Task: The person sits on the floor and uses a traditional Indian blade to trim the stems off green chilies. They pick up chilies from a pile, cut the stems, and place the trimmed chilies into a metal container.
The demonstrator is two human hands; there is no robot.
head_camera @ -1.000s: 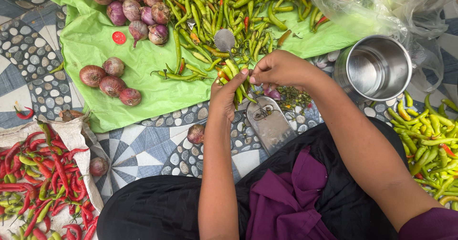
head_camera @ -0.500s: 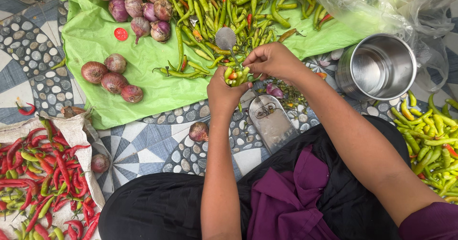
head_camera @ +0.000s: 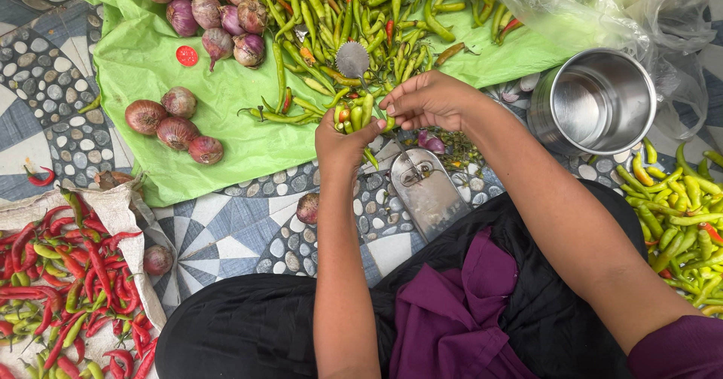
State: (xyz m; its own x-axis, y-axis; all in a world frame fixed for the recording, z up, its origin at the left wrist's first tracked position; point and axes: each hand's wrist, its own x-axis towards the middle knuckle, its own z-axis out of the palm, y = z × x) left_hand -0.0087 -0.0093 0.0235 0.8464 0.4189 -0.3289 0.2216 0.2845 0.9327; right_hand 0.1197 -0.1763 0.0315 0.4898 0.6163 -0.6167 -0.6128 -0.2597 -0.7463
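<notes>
Gripping bunched chillies (head_camera: 354, 115) in left hand (head_camera: 340, 140), right hand (head_camera: 429, 100) pinching stems beside upright blade (head_camera: 352, 59), risking nicked fingertips.

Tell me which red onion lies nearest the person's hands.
The lone red onion on the patterned floor just below the left hand; the other onions sit farther left, on the green cloth or by the sack.

A patterned floor (head_camera: 226, 228) of grey-blue tiles and inlaid pebbles lies in soft, even daylight.
</notes>
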